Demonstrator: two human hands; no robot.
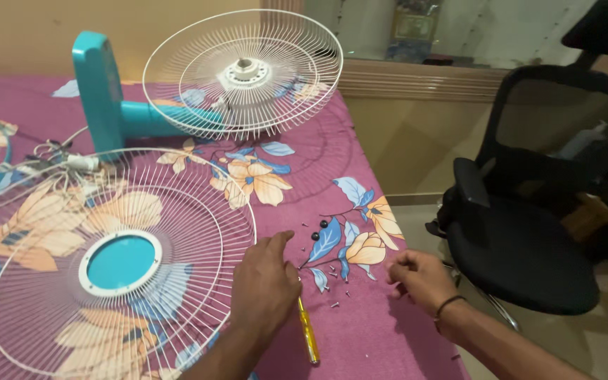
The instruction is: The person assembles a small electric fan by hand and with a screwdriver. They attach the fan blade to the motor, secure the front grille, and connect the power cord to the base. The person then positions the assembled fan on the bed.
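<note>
My left hand (265, 281) rests palm down on the flowered purple bedsheet (360, 338), fingers spread, its edge against the rim of the loose white front fan grille (51, 211) with a teal centre cap (121, 262). A yellow-handled screwdriver (308, 334) lies just beside that hand. My right hand (420, 278), with a dark wrist band, has its fingers pinched together near the bed's edge; what it pinches is too small to see. Small screws (333, 304) and black knobs (316, 236) lie scattered between the hands.
A teal fan (100, 91) lies on its side at the back with its rear white grille (244, 70) and motor hub facing up. Its white cord (72, 162) trails left. A black office chair (522, 239) stands right of the bed.
</note>
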